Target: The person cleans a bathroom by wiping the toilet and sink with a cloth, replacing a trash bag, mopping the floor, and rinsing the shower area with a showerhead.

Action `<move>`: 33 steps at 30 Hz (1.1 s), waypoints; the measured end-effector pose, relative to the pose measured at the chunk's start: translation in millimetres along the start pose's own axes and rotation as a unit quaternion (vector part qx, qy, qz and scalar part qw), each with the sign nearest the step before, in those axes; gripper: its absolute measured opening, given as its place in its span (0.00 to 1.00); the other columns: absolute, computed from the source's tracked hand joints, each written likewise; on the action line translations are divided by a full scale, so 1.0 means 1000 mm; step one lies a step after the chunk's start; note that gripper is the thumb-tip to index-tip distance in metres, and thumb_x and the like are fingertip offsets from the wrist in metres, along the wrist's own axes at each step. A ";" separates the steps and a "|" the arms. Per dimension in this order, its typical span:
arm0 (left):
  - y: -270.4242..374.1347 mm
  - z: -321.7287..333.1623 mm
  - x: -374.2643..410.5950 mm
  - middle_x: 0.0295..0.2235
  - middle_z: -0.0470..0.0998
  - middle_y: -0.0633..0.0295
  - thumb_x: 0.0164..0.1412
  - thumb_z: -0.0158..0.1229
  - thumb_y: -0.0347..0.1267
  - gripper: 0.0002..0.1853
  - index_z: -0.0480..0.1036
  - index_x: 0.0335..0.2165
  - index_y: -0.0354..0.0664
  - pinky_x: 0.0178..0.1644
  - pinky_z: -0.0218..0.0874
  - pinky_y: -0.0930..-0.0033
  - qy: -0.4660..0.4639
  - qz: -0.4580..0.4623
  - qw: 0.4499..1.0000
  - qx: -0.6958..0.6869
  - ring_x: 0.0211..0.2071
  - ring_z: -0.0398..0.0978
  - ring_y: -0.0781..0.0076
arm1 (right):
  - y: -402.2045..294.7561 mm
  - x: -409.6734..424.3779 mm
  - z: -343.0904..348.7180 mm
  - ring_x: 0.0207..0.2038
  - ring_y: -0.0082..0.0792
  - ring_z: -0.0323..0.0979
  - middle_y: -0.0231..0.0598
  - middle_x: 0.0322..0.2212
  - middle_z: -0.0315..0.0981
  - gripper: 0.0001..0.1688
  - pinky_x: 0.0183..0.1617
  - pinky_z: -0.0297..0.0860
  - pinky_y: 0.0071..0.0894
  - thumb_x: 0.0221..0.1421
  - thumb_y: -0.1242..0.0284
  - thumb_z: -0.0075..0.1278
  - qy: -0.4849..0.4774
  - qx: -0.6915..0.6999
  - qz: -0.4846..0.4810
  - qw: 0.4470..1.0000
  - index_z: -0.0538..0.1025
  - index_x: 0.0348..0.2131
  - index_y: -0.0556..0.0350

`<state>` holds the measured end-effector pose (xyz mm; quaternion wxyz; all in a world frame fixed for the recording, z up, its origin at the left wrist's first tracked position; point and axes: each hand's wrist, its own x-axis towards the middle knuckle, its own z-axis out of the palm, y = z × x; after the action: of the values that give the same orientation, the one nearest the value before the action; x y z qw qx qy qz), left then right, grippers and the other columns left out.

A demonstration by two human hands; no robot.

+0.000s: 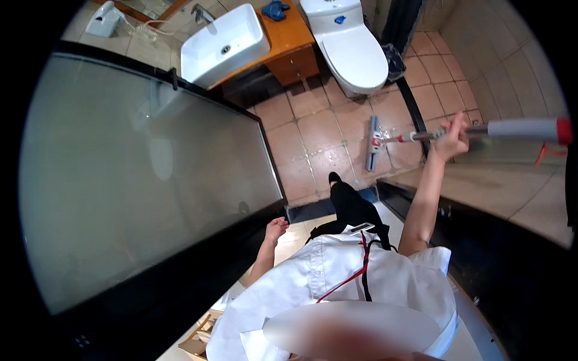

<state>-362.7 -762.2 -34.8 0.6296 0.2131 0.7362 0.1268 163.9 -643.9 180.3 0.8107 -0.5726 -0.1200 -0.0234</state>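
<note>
My right hand [451, 141] is on the metal pole of a long-handled floor mop or squeegee [372, 143], with its grey grip [524, 129] reaching out to the right. The tool's narrow grey head rests on the wet pinkish floor tiles [320, 131], in front of my dark shoe. My left hand [276, 229] holds nothing; its fingers are loosely curled beside the lower corner of the frosted glass door, near the dark threshold.
A white toilet [354, 56] and a black-bagged bin [393, 63] stand ahead. Left of them, a wooden cabinet [293, 63] bears a white washbasin [246, 40] and a blue cloth or glove [275, 10]. The black-framed frosted glass door [135, 180] fills the left; a tiled wall [510, 67] bounds the right.
</note>
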 end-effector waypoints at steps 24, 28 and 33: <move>0.426 0.021 0.151 0.29 0.74 0.72 0.58 0.48 0.34 0.10 0.70 0.38 0.46 0.29 0.59 0.81 -0.120 0.084 0.977 0.154 0.27 0.70 0.84 | 0.168 0.057 -0.004 0.40 0.47 0.67 0.49 0.41 0.65 0.26 0.38 0.65 0.53 0.47 0.63 0.45 0.330 -0.137 0.342 0.869 0.68 0.42 0.64; 0.502 0.019 0.186 0.29 0.73 0.72 0.58 0.48 0.34 0.10 0.69 0.39 0.44 0.30 0.58 0.83 -0.137 0.140 0.969 0.149 0.27 0.69 0.86 | 0.307 0.001 0.111 0.31 0.30 0.69 0.40 0.34 0.69 0.19 0.31 0.67 0.28 0.52 0.74 0.43 -0.153 -0.137 0.374 0.904 0.64 0.45 0.58; 0.582 0.011 0.190 0.28 0.73 0.70 0.57 0.50 0.32 0.12 0.70 0.39 0.38 0.30 0.58 0.81 -0.094 0.183 0.976 0.066 0.28 0.69 0.84 | 0.344 -0.065 0.411 0.32 0.30 0.70 0.41 0.30 0.71 0.18 0.35 0.65 0.23 0.49 0.72 0.47 -0.365 -0.236 0.207 0.877 0.70 0.41 0.61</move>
<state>-284.2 -163.3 62.4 0.6468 0.3963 0.6288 0.1710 92.1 -148.7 -21.4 0.5364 -0.7268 -0.2765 0.3280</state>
